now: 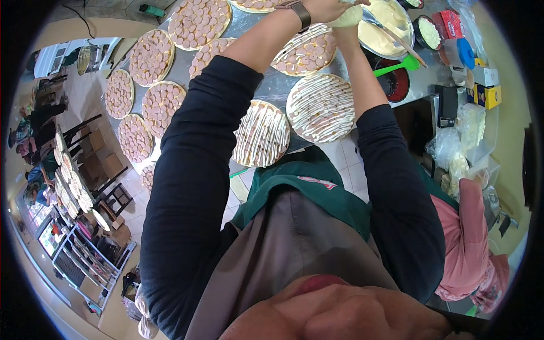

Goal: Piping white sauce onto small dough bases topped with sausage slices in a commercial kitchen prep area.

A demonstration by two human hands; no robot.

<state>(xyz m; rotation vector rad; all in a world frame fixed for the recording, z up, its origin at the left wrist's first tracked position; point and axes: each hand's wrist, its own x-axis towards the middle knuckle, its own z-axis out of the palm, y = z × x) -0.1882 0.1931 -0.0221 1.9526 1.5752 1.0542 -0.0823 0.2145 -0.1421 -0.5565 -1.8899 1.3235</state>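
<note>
My left hand [325,9], with a watch strap at the wrist, grips a piping bag of pale cream [347,16] at the top edge of the view. My right hand [345,30] is at the same bag and mostly hidden behind it. Below them lies a pizza topped with sausage slices [308,53], partly striped with white cream. Nearer to me, a second pizza [321,108] and a third [261,134] bear cream stripes all over. A large bowl of pale cream [382,32], with a wooden-handled spatula [399,40] in it, stands right of my hands.
Several sausage-topped pizzas without stripes [152,57] cover the metal table's left side. A green spatula [399,66] lies across a red bowl [393,85]. Beyond are a bowl of grated cheese [429,33] and a blue-lidded container [465,53]. A person in pink [461,242] works at right.
</note>
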